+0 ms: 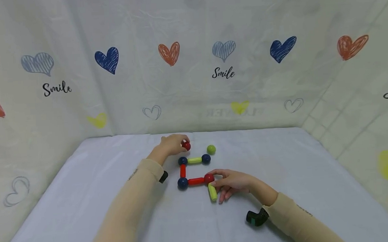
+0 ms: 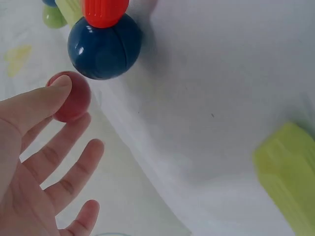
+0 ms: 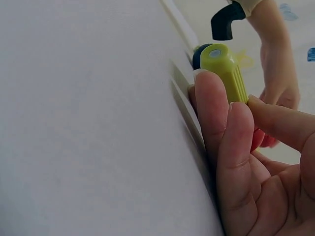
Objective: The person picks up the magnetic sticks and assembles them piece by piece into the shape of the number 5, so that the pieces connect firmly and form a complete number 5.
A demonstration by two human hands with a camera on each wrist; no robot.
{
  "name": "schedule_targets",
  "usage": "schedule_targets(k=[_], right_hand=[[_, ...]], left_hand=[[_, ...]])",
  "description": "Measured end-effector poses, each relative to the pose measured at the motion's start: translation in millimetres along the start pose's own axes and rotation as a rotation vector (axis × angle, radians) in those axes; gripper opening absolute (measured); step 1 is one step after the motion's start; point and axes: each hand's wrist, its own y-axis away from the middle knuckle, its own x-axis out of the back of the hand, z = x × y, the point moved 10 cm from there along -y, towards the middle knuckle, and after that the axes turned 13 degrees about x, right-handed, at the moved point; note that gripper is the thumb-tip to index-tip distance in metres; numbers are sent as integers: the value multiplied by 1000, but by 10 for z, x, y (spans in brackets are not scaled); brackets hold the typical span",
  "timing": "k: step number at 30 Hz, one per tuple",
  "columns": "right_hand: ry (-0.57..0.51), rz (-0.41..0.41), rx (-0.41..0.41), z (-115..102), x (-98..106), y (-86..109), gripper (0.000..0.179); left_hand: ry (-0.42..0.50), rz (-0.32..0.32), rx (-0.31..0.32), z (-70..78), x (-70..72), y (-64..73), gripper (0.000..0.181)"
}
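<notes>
A white backdrop (image 1: 188, 19) printed with hearts and the word "Smile" hung behind a table covered in white cloth (image 1: 265, 154). Over the far part of it, the person's left hand (image 1: 173, 144) pinched a red ball (image 1: 187, 146) between thumb and fingers, the remaining fingers spread apart, just beyond the corner navy ball (image 1: 183, 161); I could not tell whether the two balls touched. From that corner a yellow rod (image 1: 194, 160) ran across to another navy ball (image 1: 206, 159), and a red rod (image 1: 182, 171) came down to the near navy ball (image 1: 182, 183). A second red rod (image 1: 196, 181) joined that one to the near red ball (image 1: 209, 178), where the right hand's (image 1: 234, 181) finger and thumb were clamped, the thumb against a yellow-green rod (image 1: 212, 193) pointing toward the person. A green ball (image 1: 211, 149) lay apart, beyond the shape.
</notes>
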Motion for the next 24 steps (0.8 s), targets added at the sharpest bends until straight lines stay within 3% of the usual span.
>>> schedule_targets(k=[5,15,20,24], right_hand=[[0,-7,1,-9,-1,1,56],[5,-10,1,5,7,-20,58],[40,1,3,-19,30,-26,58],[23,-9,10,-27,6,-51,58]], left_hand=[[-15,15,-32,-27,33,109,39],[80,-31,-100,-102,16,438,39],[78,4,-158,-94,52,593,40],[103,41,-198,-62,94,792,41]])
